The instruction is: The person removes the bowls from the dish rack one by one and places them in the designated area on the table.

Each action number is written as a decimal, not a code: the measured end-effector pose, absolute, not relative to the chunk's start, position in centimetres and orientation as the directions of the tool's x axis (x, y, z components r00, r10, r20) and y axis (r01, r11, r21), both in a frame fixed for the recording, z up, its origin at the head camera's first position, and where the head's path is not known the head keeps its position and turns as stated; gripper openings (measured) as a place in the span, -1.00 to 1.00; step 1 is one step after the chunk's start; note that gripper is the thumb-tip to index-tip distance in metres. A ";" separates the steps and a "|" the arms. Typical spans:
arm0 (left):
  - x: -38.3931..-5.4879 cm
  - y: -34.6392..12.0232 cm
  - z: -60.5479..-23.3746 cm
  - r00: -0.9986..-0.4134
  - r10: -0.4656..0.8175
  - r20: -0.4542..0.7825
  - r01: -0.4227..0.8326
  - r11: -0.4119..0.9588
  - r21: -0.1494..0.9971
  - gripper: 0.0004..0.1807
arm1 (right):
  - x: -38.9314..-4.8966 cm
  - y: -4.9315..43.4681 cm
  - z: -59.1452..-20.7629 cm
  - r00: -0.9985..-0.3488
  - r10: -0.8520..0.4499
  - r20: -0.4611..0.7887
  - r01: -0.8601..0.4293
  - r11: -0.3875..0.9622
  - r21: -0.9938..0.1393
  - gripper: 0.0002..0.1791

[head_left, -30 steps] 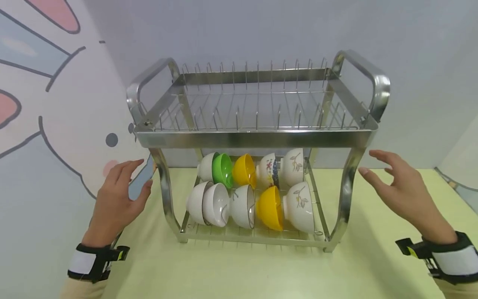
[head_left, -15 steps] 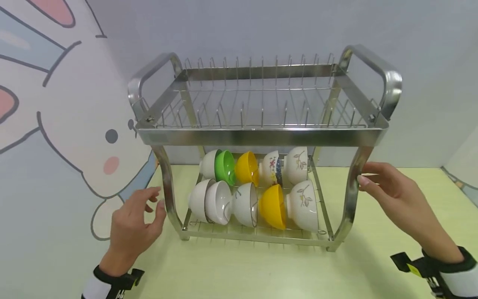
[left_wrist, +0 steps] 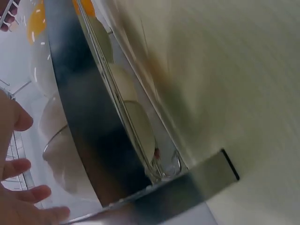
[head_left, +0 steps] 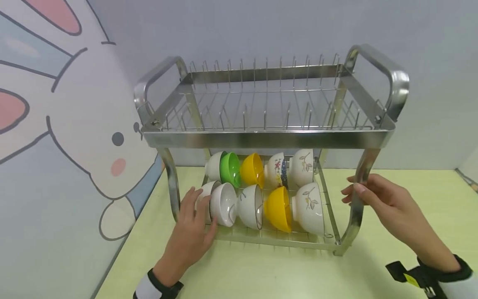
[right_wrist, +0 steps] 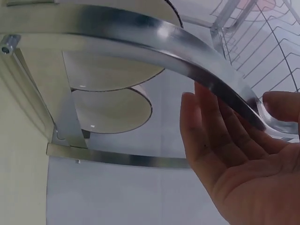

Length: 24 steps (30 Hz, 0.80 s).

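Note:
A two-tier metal dish rack (head_left: 269, 139) holds bowls on its lower tier. My right hand (head_left: 390, 203) holds its front right leg (head_left: 360, 178); in the right wrist view the thumb and fingers lie on either side of the metal. My left hand (head_left: 190, 234) is at the front left corner, fingers spread over a dark-rimmed white bowl (head_left: 209, 189). The left wrist view has the fingertips beside that bowl (left_wrist: 68, 164). A plain white bowl (head_left: 223, 205) leans right beside it, followed by a white bowl (head_left: 249, 207), a yellow one (head_left: 277, 209) and a leaf-patterned one (head_left: 309, 207).
The back row has a green bowl (head_left: 230, 168), a yellow bowl (head_left: 252, 169) and several white or patterned ones. The upper tier has wire dividers and side handles (head_left: 399, 85). The rack stands on a pale green table (head_left: 269, 270) near a wall with a rabbit drawing (head_left: 82, 137).
My left hand has moved right and inward, from outside the rack to the front left bowl. My right hand has come in from the right and taken hold of the rack's leg.

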<state>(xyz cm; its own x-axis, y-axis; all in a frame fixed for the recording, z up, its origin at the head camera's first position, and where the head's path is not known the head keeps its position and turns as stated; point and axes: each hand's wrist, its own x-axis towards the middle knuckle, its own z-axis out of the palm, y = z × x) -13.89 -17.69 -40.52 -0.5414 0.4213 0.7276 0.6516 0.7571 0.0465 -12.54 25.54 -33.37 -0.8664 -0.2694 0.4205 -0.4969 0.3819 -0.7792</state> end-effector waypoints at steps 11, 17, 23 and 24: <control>-14.9 -16.5 -40.7 -0.883 0.038 0.468 0.330 0.760 0.560 -0.24 | -13.1 23.8 -34.6 -0.866 -0.292 0.407 -0.456 0.125 -0.881 -0.78; -15.5 -16.3 -40.6 -0.972 -0.086 0.218 0.101 0.687 0.720 -0.11 | -12.9 23.0 -35.7 -0.879 -0.295 0.374 -0.393 0.003 -0.920 -0.72; -15.8 -16.1 -40.3 -0.993 -0.026 0.118 0.075 0.638 0.766 -0.11 | -12.3 22.5 -36.5 -0.913 -0.212 0.349 -0.352 -0.026 -0.936 -0.69; -15.8 -16.0 -40.3 -0.993 -0.009 0.120 0.086 0.643 0.761 -0.12 | -12.2 22.5 -36.6 -0.915 -0.197 0.352 -0.353 -0.032 -0.935 -0.70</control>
